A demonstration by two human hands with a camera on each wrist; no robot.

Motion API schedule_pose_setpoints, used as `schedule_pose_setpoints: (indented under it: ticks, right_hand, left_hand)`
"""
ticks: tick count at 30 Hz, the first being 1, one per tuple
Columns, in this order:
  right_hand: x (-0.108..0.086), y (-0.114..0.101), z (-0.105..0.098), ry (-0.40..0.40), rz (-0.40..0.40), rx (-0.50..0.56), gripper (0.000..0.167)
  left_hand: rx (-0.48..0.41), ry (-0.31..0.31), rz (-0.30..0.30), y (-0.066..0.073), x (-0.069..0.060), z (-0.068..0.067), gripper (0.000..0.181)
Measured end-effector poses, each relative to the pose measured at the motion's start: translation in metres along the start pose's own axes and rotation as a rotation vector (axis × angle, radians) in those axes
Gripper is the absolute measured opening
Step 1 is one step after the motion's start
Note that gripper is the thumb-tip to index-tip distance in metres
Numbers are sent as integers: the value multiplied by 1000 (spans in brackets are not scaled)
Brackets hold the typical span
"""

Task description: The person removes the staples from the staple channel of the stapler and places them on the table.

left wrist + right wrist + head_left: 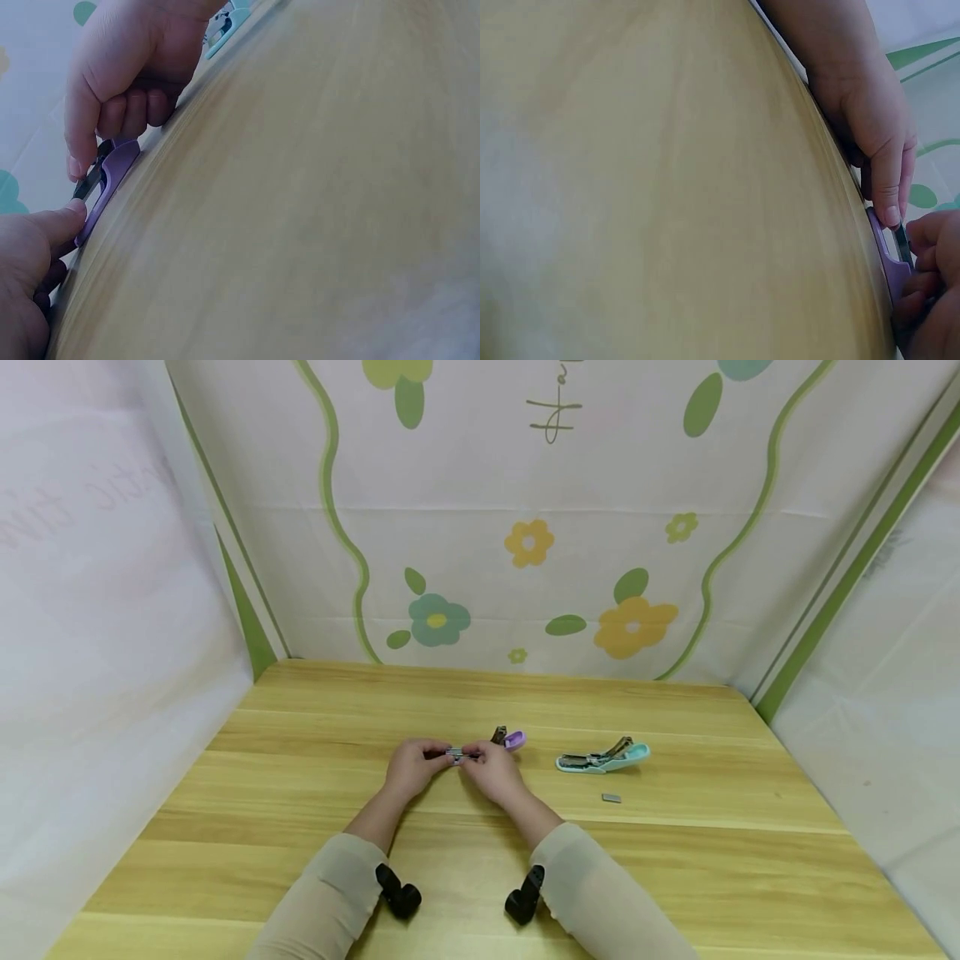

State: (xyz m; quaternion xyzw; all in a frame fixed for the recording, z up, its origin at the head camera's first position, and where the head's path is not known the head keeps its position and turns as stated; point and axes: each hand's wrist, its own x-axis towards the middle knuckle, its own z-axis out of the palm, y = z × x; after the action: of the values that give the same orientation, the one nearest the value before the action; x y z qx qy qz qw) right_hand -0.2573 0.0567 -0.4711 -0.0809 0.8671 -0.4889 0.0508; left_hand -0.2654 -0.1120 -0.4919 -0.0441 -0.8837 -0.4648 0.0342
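Observation:
A purple stapler point(515, 741), opened up, lies on the table with its front part largely covered by both hands. My left hand point(411, 768) pinches its front end between thumb and fingers, seen closer in the left wrist view beside the purple base point(114, 176). Across from it, the right hand point(495, 772) has thumb and forefinger on the metal staple channel, other fingers curled by the base point(889, 259). What lies inside the channel is hidden by the fingertips. A teal stapler point(603, 762), also opened, stands to the right of the right hand.
A small grey strip of staples point(611, 797) lies just below the teal stapler. The wooden table point(337, 718) meets a white, flower-printed cloth wall point(465, 560) at the back, with cloth sides left and right. Black wrist cameras point(405, 900) hang by both sleeves.

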Motion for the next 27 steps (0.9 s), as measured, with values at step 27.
schedule_pose_setpoints:
  ticks: [27]
  right_hand:
    - [7, -4, 12, 146, 16, -111, 23]
  left_hand:
    - [5, 8, -3, 6, -2, -3, 19]
